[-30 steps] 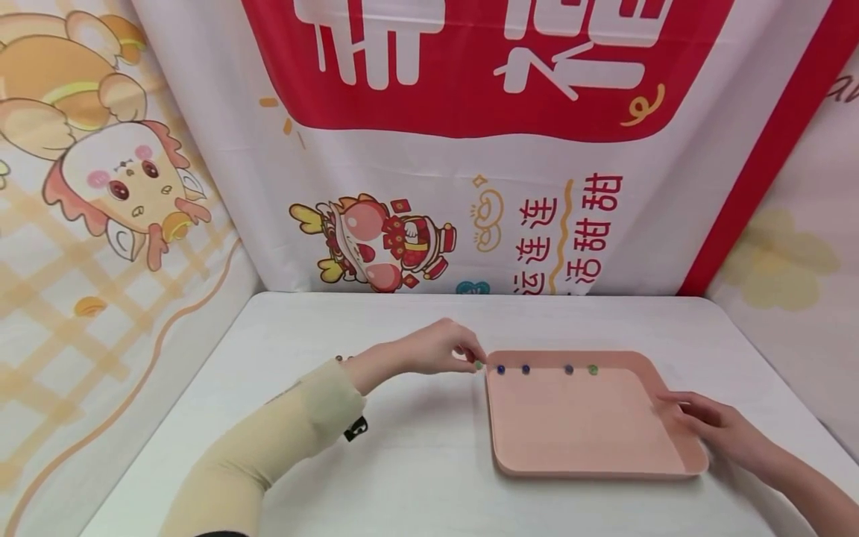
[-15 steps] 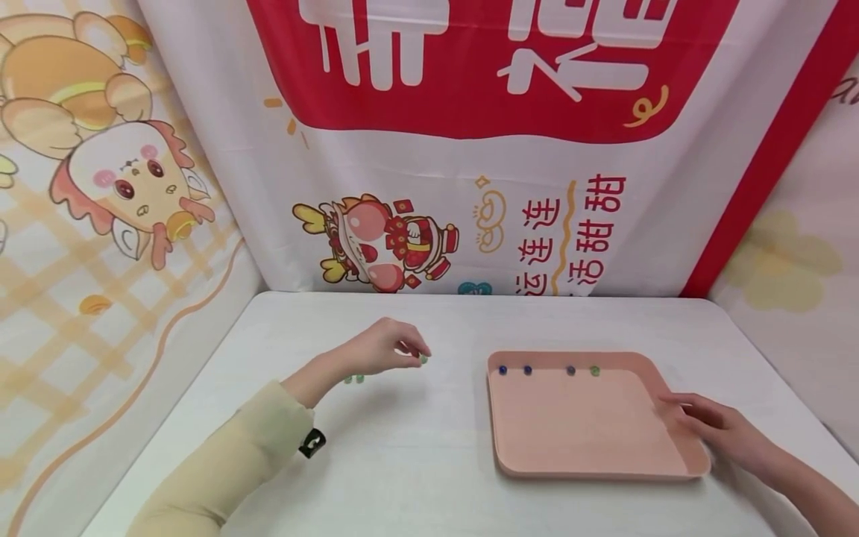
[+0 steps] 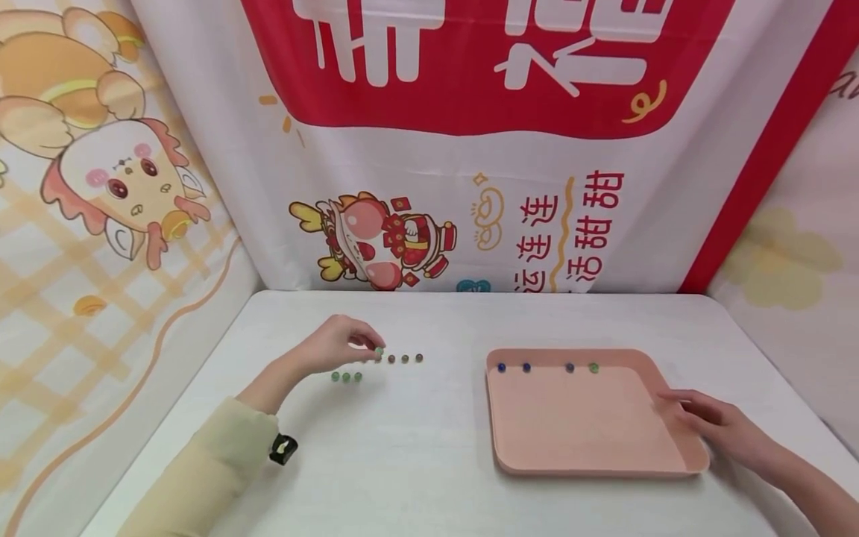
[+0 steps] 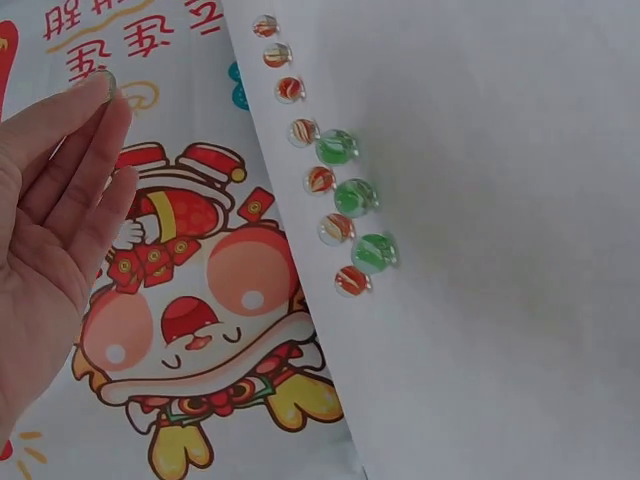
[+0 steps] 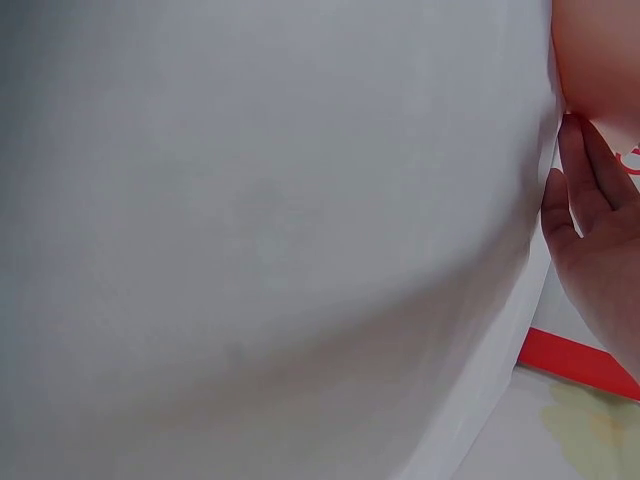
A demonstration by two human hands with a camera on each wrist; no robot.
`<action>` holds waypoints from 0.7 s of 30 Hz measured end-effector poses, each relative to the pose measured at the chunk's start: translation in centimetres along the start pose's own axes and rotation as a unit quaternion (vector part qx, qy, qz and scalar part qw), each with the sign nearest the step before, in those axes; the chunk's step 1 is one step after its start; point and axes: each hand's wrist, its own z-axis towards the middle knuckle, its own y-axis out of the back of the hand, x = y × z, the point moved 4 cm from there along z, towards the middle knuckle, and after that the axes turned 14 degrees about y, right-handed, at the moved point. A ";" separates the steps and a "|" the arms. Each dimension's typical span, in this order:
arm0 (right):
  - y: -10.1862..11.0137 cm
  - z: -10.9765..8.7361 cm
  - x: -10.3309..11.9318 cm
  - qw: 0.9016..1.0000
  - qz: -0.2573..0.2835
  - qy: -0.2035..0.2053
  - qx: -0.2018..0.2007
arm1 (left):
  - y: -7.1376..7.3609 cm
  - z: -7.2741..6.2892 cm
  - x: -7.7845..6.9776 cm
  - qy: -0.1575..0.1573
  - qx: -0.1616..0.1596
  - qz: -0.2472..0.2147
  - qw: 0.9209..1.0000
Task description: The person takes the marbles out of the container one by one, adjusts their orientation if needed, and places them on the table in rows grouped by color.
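Observation:
My left hand pinches a green marble between thumb and finger, above a row of red-and-white swirled marbles on the table. In the head view the hand covers part of that row. Three green marbles sit in a shorter line beside it, on the near side. At the right, my right hand touches the right rim of a pink tray with fairly straight fingers. Along the tray's far side lie two dark blue marbles, a greyish-blue marble and a green marble.
A white cloth covers the table. A printed banner hangs along its back edge. Patterned cloth walls flank it on the left and right.
My left hand has moved left from the tray's far left corner to above the marble rows, still pinching the green marble. The right hand has stayed at the tray's rim.

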 end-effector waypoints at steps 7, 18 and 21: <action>0.1 0.0 0.1 1.000 0.002 -0.015 0.004 | -0.6 -0.3 2.0 0.033 0.015 -0.012 0.999; 0.0 0.1 0.0 1.000 -0.005 -0.008 0.002 | -2.5 0.1 3.9 0.022 0.031 0.027 0.999; 0.1 0.1 0.0 1.000 -0.005 -0.010 0.002 | -2.8 0.5 4.1 0.009 0.029 0.042 0.999</action>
